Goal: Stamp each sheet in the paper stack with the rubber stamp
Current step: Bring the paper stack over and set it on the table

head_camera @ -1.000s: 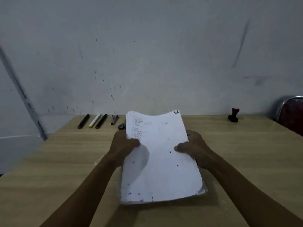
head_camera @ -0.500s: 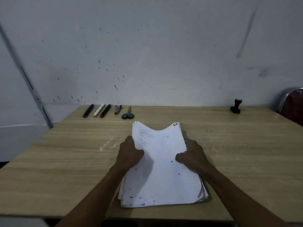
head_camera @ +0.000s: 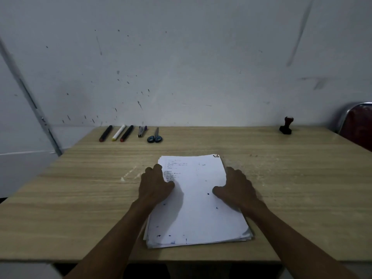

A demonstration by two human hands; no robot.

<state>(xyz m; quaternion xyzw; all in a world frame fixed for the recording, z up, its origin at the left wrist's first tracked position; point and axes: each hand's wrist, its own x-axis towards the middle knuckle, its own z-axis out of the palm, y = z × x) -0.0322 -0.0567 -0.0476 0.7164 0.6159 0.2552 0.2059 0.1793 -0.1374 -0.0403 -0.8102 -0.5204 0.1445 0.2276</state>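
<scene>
A stack of white paper (head_camera: 198, 200) lies flat on the wooden table (head_camera: 80, 188), its top sheet marked with faint print and small ink spots. My left hand (head_camera: 154, 185) rests on the stack's left edge with the fingers spread over it. My right hand (head_camera: 235, 188) rests on the right edge, thumb lying on the top sheet. The rubber stamp (head_camera: 285, 125), black with a reddish knob, stands upright at the table's far right corner, well away from both hands.
Along the far left edge lie three markers (head_camera: 117, 132), a pen (head_camera: 142, 131) and blue-handled scissors (head_camera: 155, 136). A red chair (head_camera: 356, 123) with a metal frame stands beyond the right corner. A wall runs behind the table.
The stack, held up and bowed a second ago, has come down and now lies flat on the table. Both hands have relaxed from gripping its sides to resting on them.
</scene>
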